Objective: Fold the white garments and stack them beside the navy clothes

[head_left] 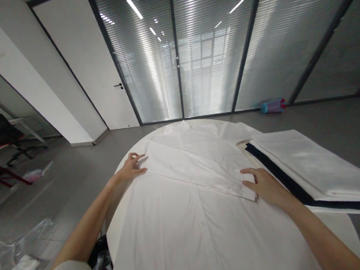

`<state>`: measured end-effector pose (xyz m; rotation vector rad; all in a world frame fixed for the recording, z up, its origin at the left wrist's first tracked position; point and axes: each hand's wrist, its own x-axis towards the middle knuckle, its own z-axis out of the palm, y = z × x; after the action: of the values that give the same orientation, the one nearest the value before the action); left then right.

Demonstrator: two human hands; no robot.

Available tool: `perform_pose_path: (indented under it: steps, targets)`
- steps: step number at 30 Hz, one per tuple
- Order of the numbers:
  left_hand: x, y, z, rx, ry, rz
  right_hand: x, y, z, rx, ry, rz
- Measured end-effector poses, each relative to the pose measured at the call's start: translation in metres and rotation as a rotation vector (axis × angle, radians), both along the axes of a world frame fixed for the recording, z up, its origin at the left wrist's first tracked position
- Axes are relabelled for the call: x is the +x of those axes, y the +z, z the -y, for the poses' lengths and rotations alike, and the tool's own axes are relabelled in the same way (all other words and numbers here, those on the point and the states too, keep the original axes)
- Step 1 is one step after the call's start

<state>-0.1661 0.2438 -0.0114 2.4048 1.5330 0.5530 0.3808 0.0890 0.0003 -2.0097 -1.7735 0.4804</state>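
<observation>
A white button-up shirt [201, 224] lies spread flat over a round white table [114, 234], its collar [176, 128] at the far edge. One sleeve [188, 167] is folded across the shirt's body. My left hand [132, 166] rests on the left end of that folded sleeve, fingers apart. At the sleeve's cuff end on the right, my right hand [265, 184] presses with its fingers on the fabric. Neither hand lifts anything.
A stack of folded white and dark cloth [312, 171] lies on the table's right side. A blue and red cylinder [273, 105] sits on the floor by the glass wall. Plastic bags [22, 253] lie on the floor at left, beyond them a desk and chair [1, 131].
</observation>
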Motion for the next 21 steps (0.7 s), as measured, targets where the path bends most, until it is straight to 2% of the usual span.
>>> perform_pose_path:
  steps: [3, 7, 14, 18, 21]
  targets:
    - [-0.011, -0.002, 0.013, -0.049, 0.013, 0.093, 0.002, -0.002, -0.001, 0.021, 0.025, -0.008]
    - [-0.004, -0.007, 0.018, -0.043, 0.171, 0.184, 0.003, 0.001, -0.001, 0.005, 0.033, -0.042]
    - [0.011, -0.007, 0.009, 0.088, 0.453, 0.068, -0.020, 0.011, -0.011, -0.051, 0.056, -0.066]
    - [0.010, -0.004, 0.006, 0.098, 0.589, -0.025, -0.032, 0.001, -0.014, 0.047, 0.021, 0.022]
    - [0.011, -0.001, 0.009, 0.083, 0.662, -0.113, -0.032, -0.008, -0.011, 0.053, 0.019, 0.036]
